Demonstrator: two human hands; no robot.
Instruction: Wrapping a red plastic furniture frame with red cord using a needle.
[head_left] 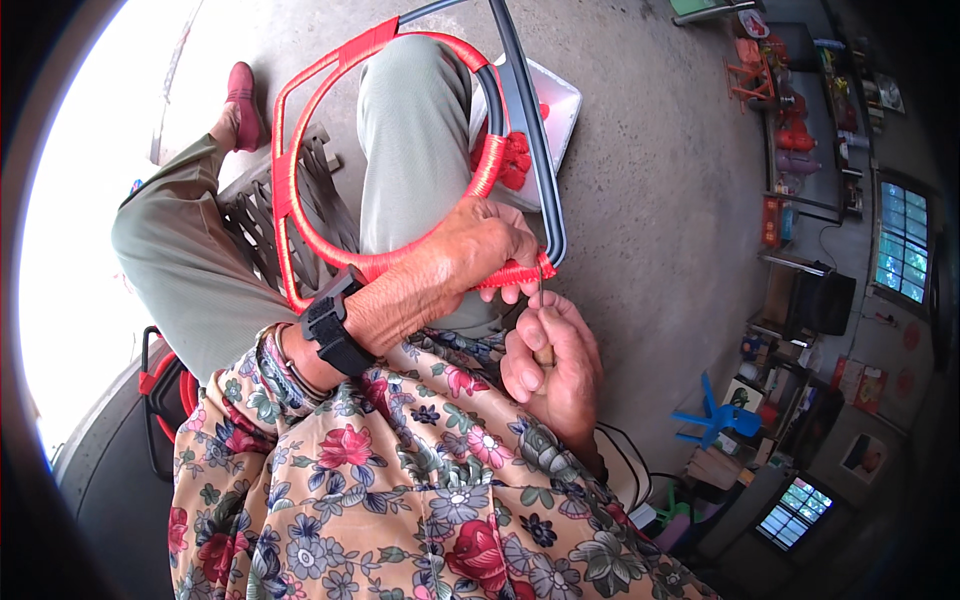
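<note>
A square frame of dark grey tubing (pixel 531 120) with a ring inside it rests across my lap. Glossy red cord (pixel 365 268) wraps much of the ring and of the left and lower sides, while the right side is bare. My left hand (pixel 482 243) is closed on the red-wrapped lower bar near its right corner. Just below that corner, my right hand (pixel 556 362) grips a thin metal-shafted tool (pixel 541 292) with a wooden handle, mostly hidden by the fingers. Its shaft points up at the corner; whether the tip enters the cord is hidden.
Behind the frame a white tray (pixel 560 120) holds bunches of red cord (pixel 514 160). Another red-and-black frame (pixel 155 390) stands at my left. On the right are a small blue stool (pixel 716 415), an orange chair (pixel 750 80) and cluttered shelves along the wall.
</note>
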